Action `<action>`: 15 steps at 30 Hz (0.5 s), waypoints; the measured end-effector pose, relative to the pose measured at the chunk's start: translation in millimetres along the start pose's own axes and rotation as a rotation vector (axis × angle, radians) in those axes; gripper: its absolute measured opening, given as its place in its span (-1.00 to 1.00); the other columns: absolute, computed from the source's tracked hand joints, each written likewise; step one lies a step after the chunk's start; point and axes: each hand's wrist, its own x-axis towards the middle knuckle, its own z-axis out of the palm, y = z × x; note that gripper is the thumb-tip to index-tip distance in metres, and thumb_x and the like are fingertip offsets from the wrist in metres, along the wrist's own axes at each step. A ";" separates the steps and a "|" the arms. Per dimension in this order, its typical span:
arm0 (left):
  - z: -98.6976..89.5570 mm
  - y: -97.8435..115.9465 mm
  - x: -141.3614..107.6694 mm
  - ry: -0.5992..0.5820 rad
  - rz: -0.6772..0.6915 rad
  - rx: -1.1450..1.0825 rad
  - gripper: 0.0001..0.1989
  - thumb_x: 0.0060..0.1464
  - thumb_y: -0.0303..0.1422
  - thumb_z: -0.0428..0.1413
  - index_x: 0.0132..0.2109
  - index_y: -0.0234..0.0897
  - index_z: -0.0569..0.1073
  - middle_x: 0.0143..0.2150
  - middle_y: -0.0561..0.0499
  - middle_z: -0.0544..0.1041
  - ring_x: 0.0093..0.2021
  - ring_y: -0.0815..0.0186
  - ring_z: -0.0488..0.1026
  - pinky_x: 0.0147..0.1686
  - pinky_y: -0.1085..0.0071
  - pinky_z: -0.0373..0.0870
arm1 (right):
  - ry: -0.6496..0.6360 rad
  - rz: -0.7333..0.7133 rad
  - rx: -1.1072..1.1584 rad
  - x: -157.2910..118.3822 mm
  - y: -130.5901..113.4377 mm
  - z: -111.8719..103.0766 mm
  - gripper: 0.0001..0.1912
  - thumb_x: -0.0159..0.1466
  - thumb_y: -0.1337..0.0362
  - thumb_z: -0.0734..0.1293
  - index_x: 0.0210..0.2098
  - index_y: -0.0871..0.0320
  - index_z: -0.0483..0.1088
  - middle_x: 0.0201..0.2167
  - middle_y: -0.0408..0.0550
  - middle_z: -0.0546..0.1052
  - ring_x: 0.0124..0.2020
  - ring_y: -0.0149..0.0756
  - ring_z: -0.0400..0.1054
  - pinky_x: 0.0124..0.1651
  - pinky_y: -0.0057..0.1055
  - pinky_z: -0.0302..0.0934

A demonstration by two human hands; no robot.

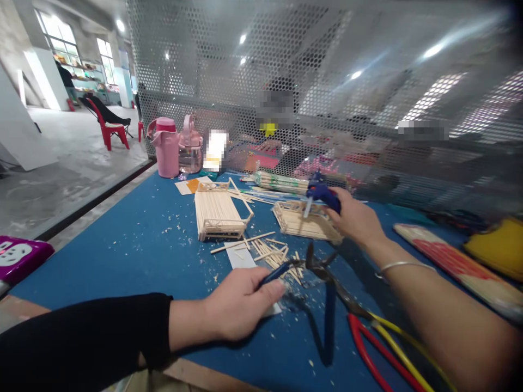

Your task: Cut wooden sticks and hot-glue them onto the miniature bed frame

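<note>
My left hand [245, 302] is closed on one blue handle of a pair of pliers [330, 321], low over the blue table. My right hand [353, 218] grips a dark blue glue gun [322, 195], its pale tip pointing down over a small stick frame [308, 224]. To the left of that stands a larger bed-like model of thin wooden sticks [219, 212], with a railing at its near and far ends. Loose cut sticks [273, 256] lie between the models and my left hand, partly over a white card [239, 256].
Pliers with red and yellow handles [359, 332] lie at the front right. A packet of sticks [453, 264] is at the right. A pink thermos [166, 149] and a clear bottle [190, 152] stand at the back left, before a perforated metal screen [229, 71].
</note>
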 end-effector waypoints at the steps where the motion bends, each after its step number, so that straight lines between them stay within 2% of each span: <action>1: -0.1 0.4 -0.5 -0.004 0.006 0.012 -0.71 0.15 -0.20 -0.09 -0.45 -0.28 0.22 -0.51 0.12 0.17 -0.44 0.40 0.11 -0.40 0.47 0.08 | -0.008 -0.009 -0.003 -4.2 0.0 0.7 -0.49 0.27 0.09 0.11 0.13 0.22 0.08 -0.02 0.36 0.39 -0.09 0.11 0.33 -0.11 -0.18 0.10; 4: -0.2 1.3 -2.0 0.007 0.022 0.047 -0.66 0.16 -0.17 -0.09 -0.50 -0.26 0.17 -0.55 0.14 0.14 -0.48 0.41 0.08 -0.44 0.47 0.05 | -0.031 -0.025 0.012 -13.0 -1.6 9.1 -0.48 0.25 0.08 0.13 0.10 0.26 0.10 -0.03 0.39 0.38 -0.04 0.17 0.30 -0.04 -0.11 0.09; 9: -0.1 0.6 -4.1 0.006 0.103 -0.026 -0.50 0.23 -0.06 -0.27 -0.57 -0.25 0.11 -0.61 0.14 0.12 -0.55 0.43 0.07 -0.49 0.46 0.03 | -0.042 0.002 0.106 -15.2 -12.9 21.2 -0.51 0.19 0.08 0.18 -0.03 0.34 0.23 -0.15 0.47 0.40 -0.03 0.34 0.25 0.00 0.10 0.03; 13: -3.1 5.0 -4.7 0.021 0.061 -0.232 -0.50 0.19 0.00 -0.21 -0.55 -0.26 0.15 -0.63 0.15 0.11 -0.60 0.46 0.02 -0.58 0.49 -0.02 | 0.042 0.043 0.268 -26.7 -25.3 5.2 -0.47 0.23 0.08 0.10 0.06 0.33 0.16 0.05 0.49 0.27 0.15 0.30 0.07 0.14 0.14 -0.10; 15: -6.9 12.8 -3.9 0.044 -0.030 -0.432 -0.55 0.19 -0.04 -0.18 -0.51 -0.26 0.17 -0.64 0.20 0.05 -0.65 0.50 -0.06 -0.63 0.52 -0.08 | 0.020 0.038 0.393 -44.4 -33.0 -7.4 -0.46 0.28 0.06 -0.03 0.10 0.27 0.14 0.07 0.40 0.29 0.14 0.15 0.14 0.14 0.04 0.00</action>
